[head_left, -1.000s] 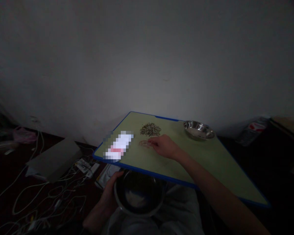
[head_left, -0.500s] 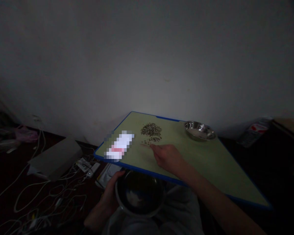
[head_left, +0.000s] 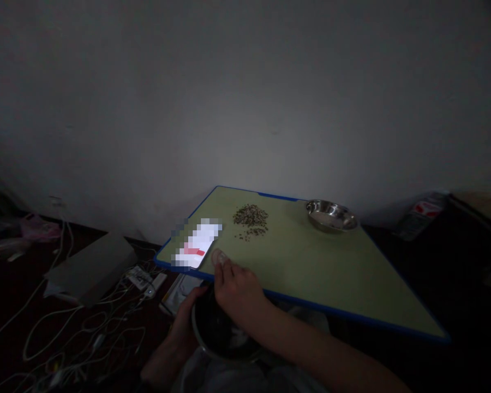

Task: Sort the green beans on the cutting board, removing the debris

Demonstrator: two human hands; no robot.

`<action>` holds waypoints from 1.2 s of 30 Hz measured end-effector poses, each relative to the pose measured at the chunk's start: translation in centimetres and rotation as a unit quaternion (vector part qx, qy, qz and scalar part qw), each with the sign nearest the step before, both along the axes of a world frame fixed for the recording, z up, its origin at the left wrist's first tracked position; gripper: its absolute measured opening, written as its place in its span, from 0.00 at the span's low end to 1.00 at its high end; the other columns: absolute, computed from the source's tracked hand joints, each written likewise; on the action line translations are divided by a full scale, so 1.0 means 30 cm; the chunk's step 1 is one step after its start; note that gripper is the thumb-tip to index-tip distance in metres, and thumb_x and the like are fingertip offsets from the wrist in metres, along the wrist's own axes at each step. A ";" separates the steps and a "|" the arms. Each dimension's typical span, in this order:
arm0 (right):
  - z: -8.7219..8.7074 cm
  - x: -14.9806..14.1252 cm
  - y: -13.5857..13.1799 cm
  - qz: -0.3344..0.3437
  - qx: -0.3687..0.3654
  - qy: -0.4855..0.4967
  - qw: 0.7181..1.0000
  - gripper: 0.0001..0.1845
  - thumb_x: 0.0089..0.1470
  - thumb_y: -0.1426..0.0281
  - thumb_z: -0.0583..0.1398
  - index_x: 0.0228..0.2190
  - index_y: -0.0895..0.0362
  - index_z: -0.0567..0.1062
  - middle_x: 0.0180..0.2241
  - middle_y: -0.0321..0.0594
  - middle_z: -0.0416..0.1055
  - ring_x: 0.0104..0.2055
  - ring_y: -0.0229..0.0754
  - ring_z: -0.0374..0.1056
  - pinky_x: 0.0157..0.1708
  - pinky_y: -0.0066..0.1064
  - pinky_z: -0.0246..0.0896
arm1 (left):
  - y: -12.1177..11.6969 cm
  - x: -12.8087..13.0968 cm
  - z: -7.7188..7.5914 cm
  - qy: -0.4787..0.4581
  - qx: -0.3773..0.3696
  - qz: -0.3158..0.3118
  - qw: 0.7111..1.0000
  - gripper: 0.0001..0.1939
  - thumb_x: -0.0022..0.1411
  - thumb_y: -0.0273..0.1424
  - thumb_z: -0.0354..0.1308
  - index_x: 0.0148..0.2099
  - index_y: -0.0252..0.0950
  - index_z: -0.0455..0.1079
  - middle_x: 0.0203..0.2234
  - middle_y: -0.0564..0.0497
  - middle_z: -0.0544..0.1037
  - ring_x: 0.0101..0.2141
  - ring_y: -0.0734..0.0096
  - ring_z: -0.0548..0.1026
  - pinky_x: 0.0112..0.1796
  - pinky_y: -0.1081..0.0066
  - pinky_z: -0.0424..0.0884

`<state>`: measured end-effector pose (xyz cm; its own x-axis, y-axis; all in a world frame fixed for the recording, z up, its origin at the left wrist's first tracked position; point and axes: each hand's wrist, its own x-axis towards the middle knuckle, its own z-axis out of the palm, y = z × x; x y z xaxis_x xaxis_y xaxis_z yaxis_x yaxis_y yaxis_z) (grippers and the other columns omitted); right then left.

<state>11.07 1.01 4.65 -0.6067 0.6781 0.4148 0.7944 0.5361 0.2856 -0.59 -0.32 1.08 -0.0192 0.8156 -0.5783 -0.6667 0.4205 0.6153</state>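
My left hand point(head_left: 185, 322) grips the left rim of a dark, shiny bowl point(head_left: 204, 327) on my lap, just under the table's near edge. My right hand point(head_left: 238, 289) is closed, with fingers pinching a small, pale, see-through piece point(head_left: 218, 256) at the near edge, right of the phone; its exact kind is unclear. The hand and wrist hide part of the bowl. Beyond lies a heap of small dark and pale grains point(head_left: 250, 215), with a thin row of grains point(head_left: 251, 233) pulled away on its near side.
The light green folding table point(head_left: 311, 273) has a blue edge. A lit phone point(head_left: 198, 245) lies at its left, and a metal bowl point(head_left: 331, 217) with pale contents stands back right. Tangled cables point(head_left: 94, 327) and a grey box point(head_left: 90, 267) are on the floor, left. A wall rises behind.
My right hand has swept from beside the grains toward me and left, to the near edge over the lap bowl. A row of grains now lies apart from the heap. My left hand has stayed.
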 end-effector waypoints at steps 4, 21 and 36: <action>0.012 -0.017 0.008 -0.032 -0.013 -0.006 0.999 0.19 0.51 0.81 0.51 0.45 0.77 0.68 0.42 0.70 0.68 0.41 0.51 0.69 0.33 0.38 0.67 | -0.003 0.000 -0.004 0.005 0.005 -0.028 1.000 0.06 0.48 0.26 0.57 0.21 0.33 0.72 0.15 0.50 0.78 0.26 0.62 0.77 0.32 0.67 0.71; 0.089 0.091 0.023 -0.153 -0.135 -0.022 0.979 0.09 0.49 0.83 0.54 0.28 0.67 0.75 0.26 0.54 0.73 0.32 0.44 0.71 0.36 0.35 0.64 | 0.001 -0.011 -0.028 0.002 -0.007 -0.072 0.997 0.08 0.52 0.28 0.55 0.25 0.32 0.74 0.18 0.49 0.80 0.24 0.64 0.77 0.26 0.70 0.71; 0.094 0.405 0.114 -0.276 -0.136 -0.095 0.947 0.20 0.56 0.80 0.48 0.50 0.68 0.65 0.29 0.56 0.74 0.30 0.45 0.72 0.29 0.31 0.64 | -0.007 0.007 -0.004 0.041 -0.025 -0.060 0.997 0.10 0.53 0.27 0.54 0.24 0.32 0.73 0.17 0.48 0.80 0.22 0.64 0.77 0.26 0.69 0.72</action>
